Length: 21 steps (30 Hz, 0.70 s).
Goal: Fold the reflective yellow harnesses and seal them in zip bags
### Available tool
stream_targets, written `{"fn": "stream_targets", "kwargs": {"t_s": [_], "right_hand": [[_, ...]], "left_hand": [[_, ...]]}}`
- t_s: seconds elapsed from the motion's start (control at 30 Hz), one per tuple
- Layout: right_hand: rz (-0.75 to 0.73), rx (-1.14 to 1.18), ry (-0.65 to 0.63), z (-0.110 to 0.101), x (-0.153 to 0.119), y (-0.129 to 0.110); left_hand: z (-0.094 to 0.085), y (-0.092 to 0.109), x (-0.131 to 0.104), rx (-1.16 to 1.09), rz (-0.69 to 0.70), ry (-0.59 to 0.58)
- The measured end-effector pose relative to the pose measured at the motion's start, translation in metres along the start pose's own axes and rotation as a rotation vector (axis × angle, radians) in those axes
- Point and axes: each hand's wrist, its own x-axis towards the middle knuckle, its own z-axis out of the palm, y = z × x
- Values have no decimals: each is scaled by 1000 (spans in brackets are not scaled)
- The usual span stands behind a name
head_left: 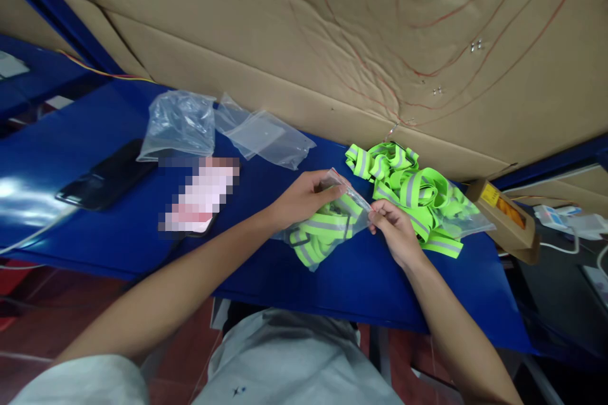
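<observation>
A clear zip-lock bag (349,232) holds a folded neon-green reflective strap (316,237) with grey stripes. My left hand (306,196) grips the bag's top edge, its thumb lying along the seal. At the other end of that edge, my right hand (392,228) pinches the corner between thumb and fingers. The bag hangs tilted just above the blue table. Right behind it lies a heap of loose green reflective straps (413,193), and another clear bag (468,218) rests against the heap's right side.
Flat clear bags (270,139) and a bulkier clear bag (180,123) lie at the back left of the blue table (266,278). Nearer are a dark phone-like object (102,177) and a blurred-out phone (202,193). A cardboard box (503,221) stands right; a cardboard wall (266,44) closes the back.
</observation>
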Motion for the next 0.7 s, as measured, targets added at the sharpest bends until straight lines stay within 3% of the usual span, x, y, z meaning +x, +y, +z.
{"fn": "stream_targets", "kwargs": {"t_s": [0.13, 0.27, 0.4, 0.53, 0.7], "right_hand": [[52, 61, -44, -3, -1, -8], [40, 62, 0, -5, 0, -10], [-26, 0, 48, -4, 0, -6], [-35, -37, 7, -1, -2, -5], [-25, 45, 4, 5, -5, -4]], "left_hand": [[-4, 0, 2, -52, 5, 30], [-5, 0, 3, -78, -3, 60], [-2, -1, 2, -42, -3, 58], [0, -1, 0, -16, -5, 35], [3, -1, -1, -15, -12, 18]]}}
